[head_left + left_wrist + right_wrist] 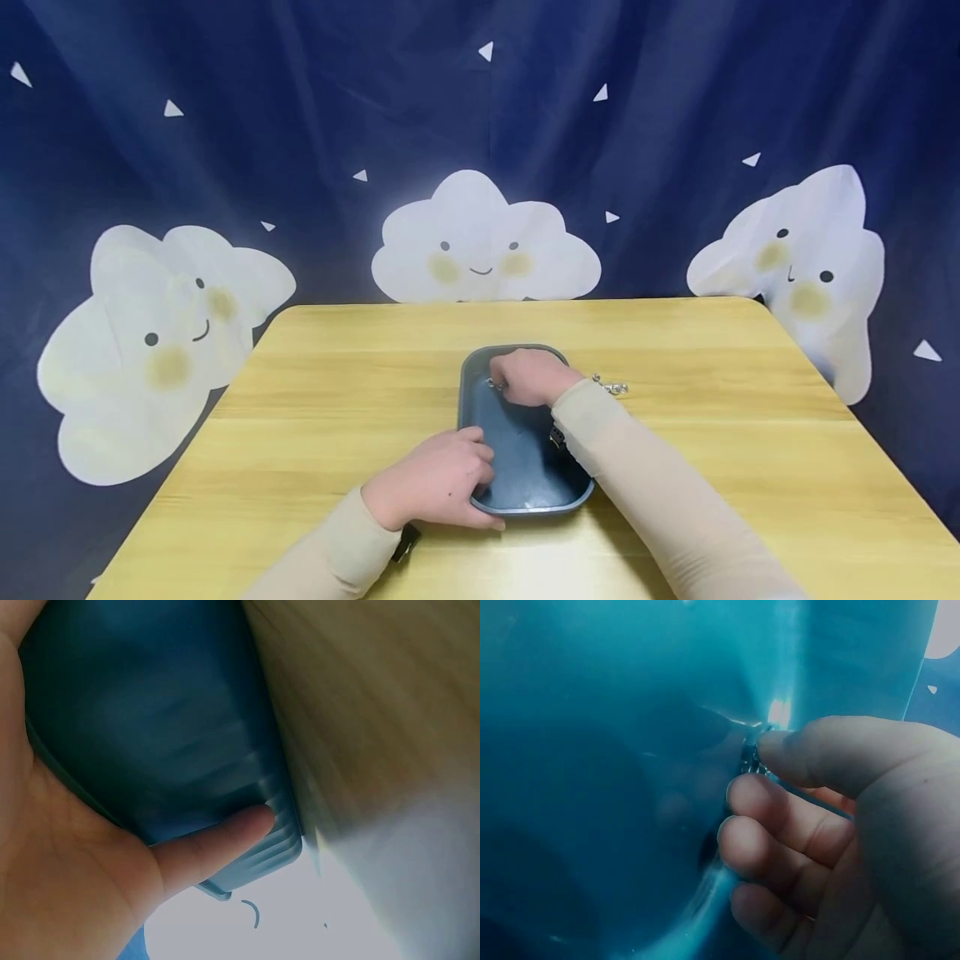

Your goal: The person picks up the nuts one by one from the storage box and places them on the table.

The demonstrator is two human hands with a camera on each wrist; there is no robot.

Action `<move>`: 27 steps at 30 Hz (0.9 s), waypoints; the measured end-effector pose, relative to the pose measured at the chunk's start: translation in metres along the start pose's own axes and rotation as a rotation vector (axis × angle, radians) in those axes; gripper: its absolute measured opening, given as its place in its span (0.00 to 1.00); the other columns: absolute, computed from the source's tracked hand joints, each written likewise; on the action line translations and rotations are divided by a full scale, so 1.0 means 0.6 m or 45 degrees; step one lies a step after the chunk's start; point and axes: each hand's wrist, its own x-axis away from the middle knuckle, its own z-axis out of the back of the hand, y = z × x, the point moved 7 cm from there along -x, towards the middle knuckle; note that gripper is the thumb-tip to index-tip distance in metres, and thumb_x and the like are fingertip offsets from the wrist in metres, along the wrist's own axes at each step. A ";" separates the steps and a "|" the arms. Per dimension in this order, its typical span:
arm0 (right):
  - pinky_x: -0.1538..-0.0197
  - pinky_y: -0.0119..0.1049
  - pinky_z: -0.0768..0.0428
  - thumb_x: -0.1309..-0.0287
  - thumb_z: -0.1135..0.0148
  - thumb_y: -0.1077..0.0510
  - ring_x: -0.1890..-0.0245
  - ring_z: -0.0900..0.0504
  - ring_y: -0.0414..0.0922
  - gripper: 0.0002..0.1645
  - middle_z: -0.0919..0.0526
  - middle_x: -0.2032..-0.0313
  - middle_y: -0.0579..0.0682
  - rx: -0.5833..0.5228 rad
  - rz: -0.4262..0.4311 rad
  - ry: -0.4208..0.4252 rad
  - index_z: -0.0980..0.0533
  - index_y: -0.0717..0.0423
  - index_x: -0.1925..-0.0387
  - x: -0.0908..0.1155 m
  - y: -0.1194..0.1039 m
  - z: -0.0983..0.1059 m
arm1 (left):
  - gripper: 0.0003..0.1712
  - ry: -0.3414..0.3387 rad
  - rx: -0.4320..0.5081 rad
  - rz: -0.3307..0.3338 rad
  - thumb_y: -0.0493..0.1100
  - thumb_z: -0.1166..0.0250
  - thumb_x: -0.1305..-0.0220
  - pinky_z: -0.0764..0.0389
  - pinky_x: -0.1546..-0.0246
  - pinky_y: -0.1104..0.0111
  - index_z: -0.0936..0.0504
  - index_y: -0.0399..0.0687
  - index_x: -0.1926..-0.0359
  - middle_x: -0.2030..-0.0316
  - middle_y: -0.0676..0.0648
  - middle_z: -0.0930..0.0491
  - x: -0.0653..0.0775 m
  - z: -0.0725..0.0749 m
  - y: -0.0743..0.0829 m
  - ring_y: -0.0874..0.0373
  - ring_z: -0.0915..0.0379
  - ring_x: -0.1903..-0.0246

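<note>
A dark blue-green rectangular tray (521, 454) with rounded corners rests on the wooden table. My left hand (442, 477) grips its near left side, fingers curled over the rim inside; in the left wrist view the thumb (217, 851) lies along the outer wall. My right hand (531, 377) reaches into the far left part of the tray. In the right wrist view its thumb and forefinger pinch a small shiny metal piece (751, 755) against the tray's inner corner. The fingers partly hide the piece, so its exact kind cannot be made out.
Several small shiny metal pieces (615, 388) lie on the table (360, 375) just right of the tray, beyond the right sleeve. A dark blue curtain (645, 125) with white clouds hangs behind the table's far edge.
</note>
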 end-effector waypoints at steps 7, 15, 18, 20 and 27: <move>0.61 0.37 0.21 0.37 0.37 0.59 0.72 0.23 0.38 0.05 0.17 0.67 0.39 0.001 0.017 0.006 0.20 0.44 0.63 0.002 -0.002 -0.004 | 0.31 0.002 0.003 -0.010 0.76 0.32 0.50 0.41 0.70 0.71 0.30 0.60 0.87 0.81 0.62 0.42 0.003 -0.002 0.001 0.60 0.47 0.74; 0.66 0.35 0.26 0.34 0.39 0.59 0.76 0.28 0.39 0.08 0.23 0.73 0.38 -0.062 0.053 0.004 0.24 0.43 0.70 0.003 0.002 0.001 | 0.31 0.003 -0.015 -0.004 0.75 0.31 0.51 0.40 0.71 0.72 0.30 0.60 0.87 0.81 0.62 0.42 0.001 0.005 -0.003 0.60 0.46 0.73; 0.69 0.34 0.30 0.36 0.41 0.60 0.78 0.32 0.39 0.11 0.27 0.78 0.38 -0.068 0.084 -0.017 0.26 0.44 0.74 0.004 0.002 -0.002 | 0.31 -0.007 -0.008 0.002 0.76 0.32 0.50 0.41 0.72 0.73 0.31 0.60 0.87 0.80 0.63 0.42 0.001 0.003 -0.004 0.60 0.47 0.73; 0.71 0.34 0.33 0.38 0.41 0.61 0.80 0.34 0.38 0.12 0.30 0.81 0.39 -0.073 0.112 -0.034 0.28 0.45 0.76 0.004 0.001 -0.005 | 0.31 -0.009 0.001 0.002 0.76 0.32 0.50 0.41 0.72 0.73 0.31 0.60 0.87 0.80 0.63 0.42 0.002 0.001 -0.004 0.61 0.47 0.74; 0.70 0.33 0.33 0.44 0.36 0.61 0.80 0.35 0.38 0.12 0.30 0.82 0.38 -0.101 0.102 -0.091 0.28 0.45 0.78 0.015 0.000 -0.001 | 0.31 0.003 -0.004 -0.014 0.76 0.32 0.50 0.42 0.70 0.72 0.31 0.60 0.86 0.81 0.63 0.42 0.003 -0.001 -0.004 0.60 0.48 0.74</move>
